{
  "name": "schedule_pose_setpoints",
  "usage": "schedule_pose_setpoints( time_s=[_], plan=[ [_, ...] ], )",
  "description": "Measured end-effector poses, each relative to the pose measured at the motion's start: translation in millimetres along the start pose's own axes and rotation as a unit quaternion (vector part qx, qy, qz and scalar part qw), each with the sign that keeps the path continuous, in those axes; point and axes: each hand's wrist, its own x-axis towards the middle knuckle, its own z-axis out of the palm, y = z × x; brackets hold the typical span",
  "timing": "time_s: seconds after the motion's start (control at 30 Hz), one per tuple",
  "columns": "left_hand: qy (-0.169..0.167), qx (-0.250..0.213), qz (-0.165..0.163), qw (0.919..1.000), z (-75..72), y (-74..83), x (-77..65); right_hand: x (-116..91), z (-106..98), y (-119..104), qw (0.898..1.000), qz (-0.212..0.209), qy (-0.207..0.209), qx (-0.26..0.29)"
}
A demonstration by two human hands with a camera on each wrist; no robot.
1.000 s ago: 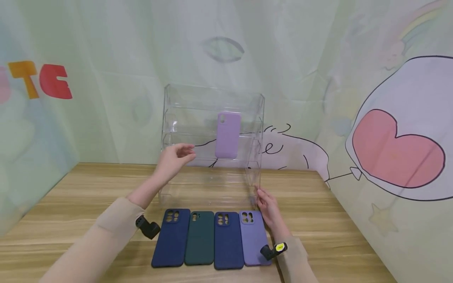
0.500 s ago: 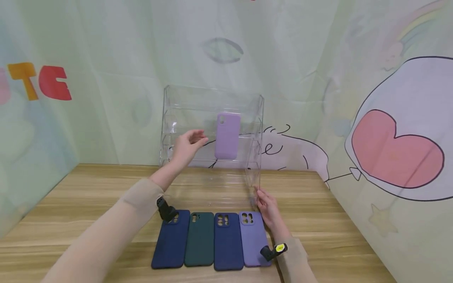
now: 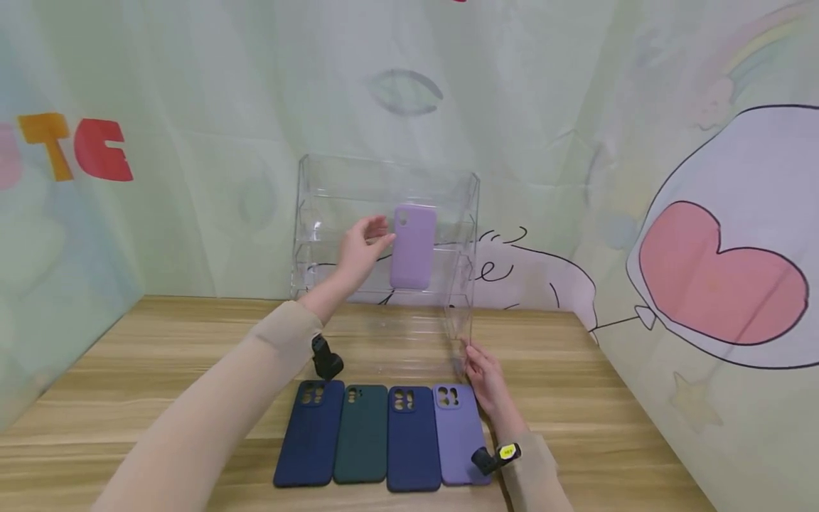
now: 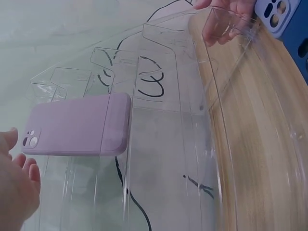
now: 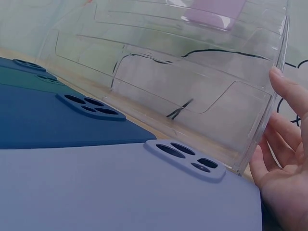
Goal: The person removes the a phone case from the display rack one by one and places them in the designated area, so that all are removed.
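Observation:
A clear acrylic display rack [image 3: 345, 245] with stepped tiers stands upright on the table. A pink-lilac phone case [image 3: 414, 247] leans in one of its middle tiers. My left hand [image 3: 365, 245] is beside that case's camera end, fingers loosely bent and holding nothing; the left wrist view shows a small gap between hand and case [image 4: 79, 122]. Down at the rack's lower right, my right hand [image 3: 484, 373] holds the side panel's edge between thumb and fingers, clearly seen in the right wrist view.
In front of the rack several phone cases lie in a row: a navy one [image 3: 309, 441], a dark green one [image 3: 361, 441], another navy one [image 3: 413, 448] and a purple one [image 3: 457, 434]. A printed curtain [image 3: 211, 213] hangs behind the wooden table [image 3: 589, 398].
My left hand has moved right and upward across the rack's front to the pink-lilac case. My right hand, the rack and the cases have stayed in place.

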Motion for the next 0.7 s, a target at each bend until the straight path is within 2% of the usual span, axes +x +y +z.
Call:
schedule_pose_setpoints(
  time_s=[0.27,0.53,0.7],
  plan=[
    [-0.019,-0.013,-0.021,0.9995,6.9,0.8,12.1,-0.6,-0.3,0.9,1.000,-0.001,-0.003,0.014],
    [-0.068,-0.050,-0.040,0.9956,11.8,-3.2,20.6,-1.6,-0.5,-0.2,1.000,0.004,0.003,0.007],
    [-0.101,-0.036,-0.047,0.9931,12.4,-2.4,24.0,-1.0,1.3,-1.1,1.000,0.017,0.010,0.000]
  ],
)
